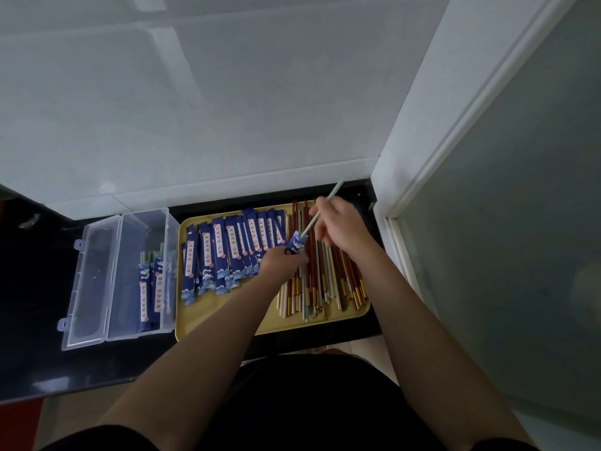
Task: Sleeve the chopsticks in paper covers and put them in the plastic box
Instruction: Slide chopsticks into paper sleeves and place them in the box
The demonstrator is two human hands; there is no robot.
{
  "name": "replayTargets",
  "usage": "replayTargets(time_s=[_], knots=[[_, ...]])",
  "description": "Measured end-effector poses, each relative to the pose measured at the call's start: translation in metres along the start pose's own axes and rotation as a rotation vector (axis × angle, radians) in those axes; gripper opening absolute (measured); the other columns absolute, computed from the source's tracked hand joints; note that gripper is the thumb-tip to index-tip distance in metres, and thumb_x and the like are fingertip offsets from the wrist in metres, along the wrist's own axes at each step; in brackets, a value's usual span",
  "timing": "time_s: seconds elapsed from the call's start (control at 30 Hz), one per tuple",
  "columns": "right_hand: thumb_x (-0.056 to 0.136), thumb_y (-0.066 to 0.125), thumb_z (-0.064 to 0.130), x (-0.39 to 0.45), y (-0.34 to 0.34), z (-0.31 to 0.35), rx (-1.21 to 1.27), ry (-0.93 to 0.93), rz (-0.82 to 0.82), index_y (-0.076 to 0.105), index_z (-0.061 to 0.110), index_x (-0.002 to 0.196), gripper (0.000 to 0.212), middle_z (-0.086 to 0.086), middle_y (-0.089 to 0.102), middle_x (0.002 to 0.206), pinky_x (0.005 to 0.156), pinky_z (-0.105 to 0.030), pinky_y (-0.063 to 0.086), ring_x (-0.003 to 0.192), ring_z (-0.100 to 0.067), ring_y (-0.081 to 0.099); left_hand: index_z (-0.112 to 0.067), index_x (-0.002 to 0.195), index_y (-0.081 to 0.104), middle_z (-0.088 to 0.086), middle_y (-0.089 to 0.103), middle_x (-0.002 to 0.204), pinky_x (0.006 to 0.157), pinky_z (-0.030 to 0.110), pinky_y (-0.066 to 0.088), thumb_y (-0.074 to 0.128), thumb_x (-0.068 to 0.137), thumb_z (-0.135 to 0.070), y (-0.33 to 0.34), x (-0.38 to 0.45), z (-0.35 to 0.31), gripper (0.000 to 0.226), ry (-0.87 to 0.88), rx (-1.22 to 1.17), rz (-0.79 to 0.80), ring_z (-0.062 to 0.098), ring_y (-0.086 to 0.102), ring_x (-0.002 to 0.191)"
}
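Note:
My left hand (282, 260) grips a blue paper cover (295, 244) above the yellow tray (227, 315). My right hand (338, 224) pinches pale green chopsticks (325, 208) whose lower tips sit in the mouth of that cover; most of their length sticks out up and to the right. Several empty blue covers (227, 252) lie fanned on the tray's left half. Loose chopsticks (322, 281) in brown, cream and green lie piled on its right half. The clear plastic box (143, 275) stands open left of the tray with a few sleeved pairs (151, 288) inside.
The box lid (89, 281) lies flat to the left on the black counter (35, 320). A white tiled wall (195, 109) rises behind the tray. A white door frame (422, 141) and frosted panel stand close on the right.

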State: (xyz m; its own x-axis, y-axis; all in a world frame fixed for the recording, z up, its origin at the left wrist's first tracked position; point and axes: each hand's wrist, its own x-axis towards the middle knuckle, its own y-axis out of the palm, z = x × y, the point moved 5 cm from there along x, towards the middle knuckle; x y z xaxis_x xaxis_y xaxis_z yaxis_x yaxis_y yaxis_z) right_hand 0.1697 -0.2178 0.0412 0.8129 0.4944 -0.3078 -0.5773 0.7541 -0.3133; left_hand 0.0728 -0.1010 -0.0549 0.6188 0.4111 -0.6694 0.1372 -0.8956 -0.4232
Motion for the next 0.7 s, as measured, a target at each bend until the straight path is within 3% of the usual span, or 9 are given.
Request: replayTargets(time_s=[0.07,0.13,0.27,0.33,0.43,0.57,0.7], knots=[[0.105,0.041,0.049,-0.004,0.012,-0.009,-0.207,0.088,0.228,0.058,0.017,0.112,0.037,-0.002,0.062,0.07,0.051,-0.022,0.042,0.049,-0.008,0.05,-0.013,0.075,0.055,0.003,0.055,0.068,0.055,0.022,0.043,0.068,0.087,-0.027,0.002,-0.002,-0.008,0.023,0.015,-0.021,-0.002,0.013,0.051,0.06],[0.101,0.041,0.058,-0.007,0.016,-0.018,-0.26,0.144,0.3,0.056,0.02,0.118,0.044,-0.002,0.061,0.073,0.051,-0.023,0.041,0.052,-0.01,0.05,-0.013,0.078,0.055,0.003,0.056,0.068,0.052,0.021,0.042,0.067,0.089,-0.028,0.002,-0.002,-0.011,0.022,0.014,-0.043,-0.009,0.011,0.051,0.057],[0.105,0.041,0.04,-0.003,0.009,-0.042,-0.224,0.235,0.128,0.058,0.015,0.116,0.032,-0.003,0.062,0.08,0.056,-0.026,0.043,0.059,-0.013,0.053,-0.009,0.088,0.058,0.006,0.059,0.071,0.062,0.026,0.052,0.066,0.092,-0.022,-0.002,0.001,-0.006,0.016,-0.027,-0.169,-0.022,0.016,0.057,0.062],[0.103,0.046,0.028,0.0,0.009,-0.06,-0.334,0.282,0.06,0.062,0.013,0.105,0.022,-0.005,0.064,0.086,0.061,-0.031,0.05,0.065,-0.016,0.059,-0.006,0.088,0.056,0.008,0.057,0.069,0.05,0.02,0.05,0.065,0.093,-0.018,-0.003,0.001,-0.001,0.016,-0.056,-0.22,-0.025,0.017,0.056,0.059],[0.099,0.054,0.022,-0.001,0.023,-0.086,-0.524,0.364,0.118,0.065,0.011,0.091,0.018,-0.004,0.065,0.085,0.073,-0.035,0.057,0.074,-0.019,0.064,-0.002,0.092,0.055,0.009,0.055,0.065,0.036,0.019,0.041,0.062,0.093,-0.014,-0.002,-0.003,0.007,0.014,-0.124,-0.246,-0.015,0.018,0.052,0.052],[0.095,0.06,0.024,-0.009,0.04,-0.106,-0.695,0.383,0.172,0.067,0.012,0.099,0.014,-0.002,0.063,0.082,0.065,-0.03,0.05,0.074,-0.019,0.065,-0.007,0.081,0.053,0.01,0.057,0.069,0.052,0.025,0.043,0.062,0.091,-0.022,-0.003,-0.005,0.016,0.02,-0.186,-0.163,-0.024,0.017,0.056,0.051],[0.096,0.06,0.023,-0.015,0.045,-0.113,-0.736,0.387,0.096,0.064,0.013,0.107,0.016,0.0,0.065,0.09,0.063,-0.029,0.05,0.073,-0.018,0.064,-0.008,0.075,0.051,0.008,0.057,0.067,0.061,0.028,0.046,0.063,0.09,-0.022,-0.005,-0.006,0.017,0.024,-0.198,-0.13,-0.03,0.019,0.062,0.058]])
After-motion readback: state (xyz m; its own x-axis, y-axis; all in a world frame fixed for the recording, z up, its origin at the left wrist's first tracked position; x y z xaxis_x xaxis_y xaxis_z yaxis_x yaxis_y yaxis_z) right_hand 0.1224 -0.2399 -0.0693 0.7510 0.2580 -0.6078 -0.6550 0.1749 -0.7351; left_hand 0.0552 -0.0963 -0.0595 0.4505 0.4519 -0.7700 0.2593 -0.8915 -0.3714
